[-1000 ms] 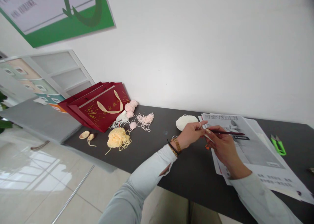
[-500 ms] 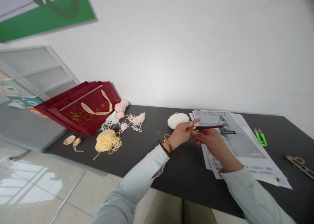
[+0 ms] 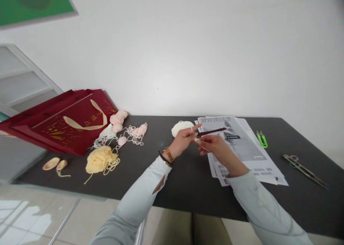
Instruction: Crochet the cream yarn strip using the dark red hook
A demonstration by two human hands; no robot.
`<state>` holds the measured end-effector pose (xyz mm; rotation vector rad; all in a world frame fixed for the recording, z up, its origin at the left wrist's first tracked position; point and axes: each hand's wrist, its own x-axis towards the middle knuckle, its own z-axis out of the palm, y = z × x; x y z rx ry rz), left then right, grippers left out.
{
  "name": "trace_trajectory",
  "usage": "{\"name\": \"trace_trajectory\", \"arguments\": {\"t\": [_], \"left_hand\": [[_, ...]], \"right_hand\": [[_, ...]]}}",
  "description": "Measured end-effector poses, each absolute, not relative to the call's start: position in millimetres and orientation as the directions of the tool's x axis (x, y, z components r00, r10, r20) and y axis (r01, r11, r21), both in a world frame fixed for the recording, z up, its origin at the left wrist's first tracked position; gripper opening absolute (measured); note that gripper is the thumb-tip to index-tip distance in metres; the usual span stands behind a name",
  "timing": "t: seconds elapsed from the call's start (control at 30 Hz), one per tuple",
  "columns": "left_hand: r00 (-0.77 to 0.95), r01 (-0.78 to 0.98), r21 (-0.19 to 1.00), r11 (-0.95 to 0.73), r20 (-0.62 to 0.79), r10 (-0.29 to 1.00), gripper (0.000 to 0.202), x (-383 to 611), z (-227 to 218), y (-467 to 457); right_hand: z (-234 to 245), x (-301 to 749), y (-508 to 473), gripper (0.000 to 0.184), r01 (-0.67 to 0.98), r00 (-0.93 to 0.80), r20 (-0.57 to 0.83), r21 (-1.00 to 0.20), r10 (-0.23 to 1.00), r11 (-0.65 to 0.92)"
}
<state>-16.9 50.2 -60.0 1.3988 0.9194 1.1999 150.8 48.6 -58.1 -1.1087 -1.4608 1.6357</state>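
Observation:
My left hand (image 3: 184, 142), with a ring on its stretched index finger, has its other fingers closed on a slim dark red stick (image 3: 213, 132). The stick points right, over the printed sheets. A small white strand (image 3: 203, 145), which looks like yarn, is pinched in my right hand (image 3: 217, 147). The fingertips of both hands meet or nearly meet, so the exact grip is partly hidden. Just behind my left hand lies a white ball of yarn (image 3: 180, 126).
Printed sheets (image 3: 251, 155) lie under my right hand. Green thread snips (image 3: 261, 139) and scissors (image 3: 303, 169) lie farther right. Leftward are pink yarn (image 3: 137, 131), yellow yarn (image 3: 98, 159), small beige pieces (image 3: 51, 163) and red paper bags (image 3: 77, 126). A wall (image 3: 172, 51) rises behind the table (image 3: 150, 166).
The view has turned right, so everything sits farther left and the scissors show fully. The stick now tilts up slightly, and more of the white strand shows at my right fingertips.

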Motion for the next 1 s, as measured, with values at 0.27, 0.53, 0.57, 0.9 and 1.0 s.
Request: {"name": "trace_trajectory", "arguments": {"t": [0.27, 0.53, 0.57, 0.9, 1.0], "left_hand": [[0.141, -0.147, 0.976, -0.163, 0.184, 0.973, 0.044, -32, -58, 57], [0.054, -0.180, 0.961, -0.210, 0.223, 0.973, 0.049, -48, -55, 62], [0.032, -0.185, 0.957, -0.224, 0.234, 0.972, 0.050, -51, -53, 62], [0.118, -0.066, 0.966, -0.249, 0.255, 0.960, 0.046, -43, -56, 57], [0.165, -0.031, 0.966, -0.257, 0.258, 0.952, 0.046, -34, -56, 52]], "right_hand": [[-53, 153, 47, 0.050, 0.046, -0.470, -0.156, -0.987, 0.869, -0.152], [-52, 168, 50, 0.046, 0.113, -0.540, -0.182, -0.983, 0.822, -0.143], [-53, 171, 51, 0.045, 0.124, -0.542, -0.192, -0.981, 0.818, -0.148], [-61, 171, 62, 0.056, -0.048, -0.240, -0.073, -0.995, 0.968, -0.087], [-61, 169, 59, 0.056, -0.043, -0.309, -0.061, -0.996, 0.949, -0.078]]}}
